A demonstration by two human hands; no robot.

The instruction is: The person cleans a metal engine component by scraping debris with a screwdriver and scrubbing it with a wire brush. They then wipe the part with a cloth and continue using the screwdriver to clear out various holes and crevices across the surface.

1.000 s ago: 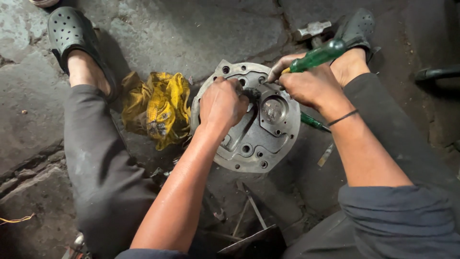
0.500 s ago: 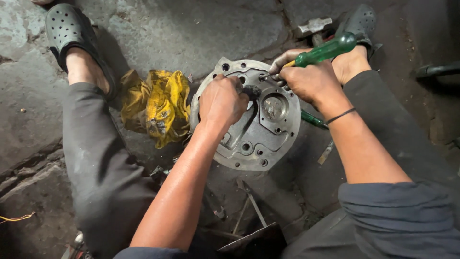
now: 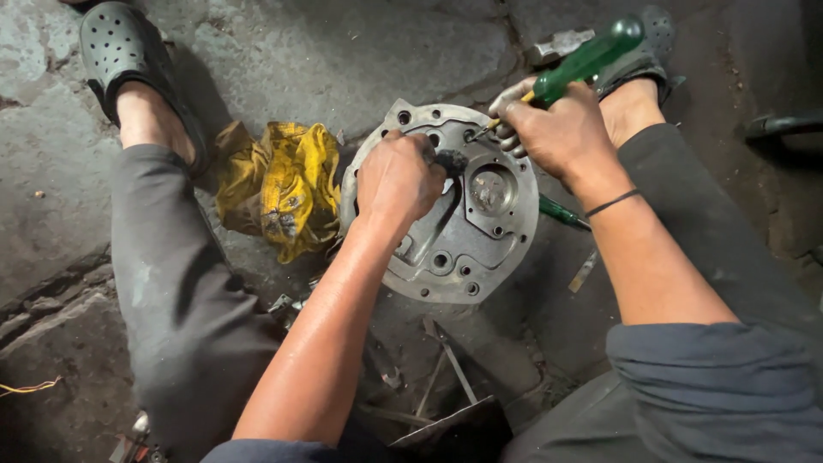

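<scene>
Here the round metal plate [image 3: 446, 231] lies flat on the stone floor [image 3: 326, 51], between the person's two feet, with a crumpled yellow rag [image 3: 279, 184] just beside its left edge. The plate looks like thick cast metal with several bolt holes around its rim and a round recess right of the middle. I judge it heavy and fully stiff, so it stays in place under pressure without much help. Its surface seems greasy and dark, so fingers may slip on the flat face; the outer rim and the holes give a safer hold for lifting.

The left hand [image 3: 396, 178] rests on the upper middle of the plate, closed into a fist around a small dark part [image 3: 451, 160], which I cannot identify. The right hand [image 3: 557, 129] is clamped on a screwdriver [image 3: 587, 58] with a green handle, and its tip points down to the upper rim of the plate. The handle is thick and gives a firm grip. A second green tool [image 3: 561, 212] lies on the floor, partly hidden under the right forearm, touching the right edge of the plate. Thin metal strips [image 3: 450, 360] lie on the floor below the plate.
</scene>
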